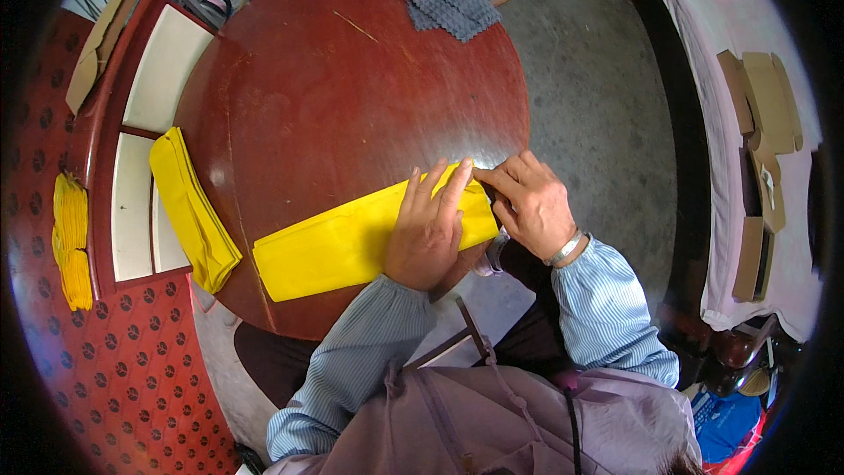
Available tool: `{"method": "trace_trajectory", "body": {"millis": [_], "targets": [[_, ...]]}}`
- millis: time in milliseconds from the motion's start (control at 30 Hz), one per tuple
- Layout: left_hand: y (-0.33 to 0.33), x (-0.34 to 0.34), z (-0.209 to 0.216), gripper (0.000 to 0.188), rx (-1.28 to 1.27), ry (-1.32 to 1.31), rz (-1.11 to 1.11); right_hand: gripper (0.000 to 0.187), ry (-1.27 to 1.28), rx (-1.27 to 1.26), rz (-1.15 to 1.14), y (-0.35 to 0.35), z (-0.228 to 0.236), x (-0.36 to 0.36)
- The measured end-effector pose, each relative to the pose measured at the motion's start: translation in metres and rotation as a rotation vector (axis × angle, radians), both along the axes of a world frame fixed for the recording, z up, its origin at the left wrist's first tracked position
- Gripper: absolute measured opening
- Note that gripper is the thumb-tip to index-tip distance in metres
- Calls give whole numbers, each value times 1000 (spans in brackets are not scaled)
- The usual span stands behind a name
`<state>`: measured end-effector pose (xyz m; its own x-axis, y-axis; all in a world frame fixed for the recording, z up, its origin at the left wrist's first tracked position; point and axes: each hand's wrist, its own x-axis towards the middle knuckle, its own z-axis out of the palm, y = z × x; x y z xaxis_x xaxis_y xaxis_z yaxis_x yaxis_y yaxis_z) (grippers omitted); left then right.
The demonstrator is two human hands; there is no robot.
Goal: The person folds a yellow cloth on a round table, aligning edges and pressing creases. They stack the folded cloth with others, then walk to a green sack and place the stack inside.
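A long folded piece of yellow fabric (325,251) lies slantwise across the near part of the round red-brown table (352,105). My left hand (425,233) rests flat on it toward its right end, fingers stretched and apart. At that right end, by the table's edge, my right hand (536,207) has its thumb and fingers drawn together on the fabric's far corner. The fingertips partly cover what they pinch. A second folded yellow fabric bundle (189,211) lies along the table's left edge.
A grey textured cloth (453,10) sits at the table's far right edge. Left stands a cabinet with white panels (136,202), with more yellow fabric (70,237) on its red patterned top. Cardboard boxes (774,105) lie on a pale-covered bench at the right.
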<state>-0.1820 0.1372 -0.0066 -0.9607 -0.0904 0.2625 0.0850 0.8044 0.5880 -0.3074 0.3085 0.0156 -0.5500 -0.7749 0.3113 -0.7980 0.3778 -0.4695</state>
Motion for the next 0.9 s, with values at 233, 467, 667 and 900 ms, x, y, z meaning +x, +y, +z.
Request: {"method": "trace_trajectory", "body": {"millis": [233,467,667,900], "targets": [[2,-1,-2,68,-109,5,28,30,169,-106,-17,-40,-2,-83],[1,0,-4,70,-92,-11,26,40,425,292,-229,-130,-32,-194],[1,0,-6,71,-44,35,41,31,137,-74,-20,-87,-3,-150],[2,1,-5,75,23,86,57,18,-240,-148,35,-2,2,-7]]}}
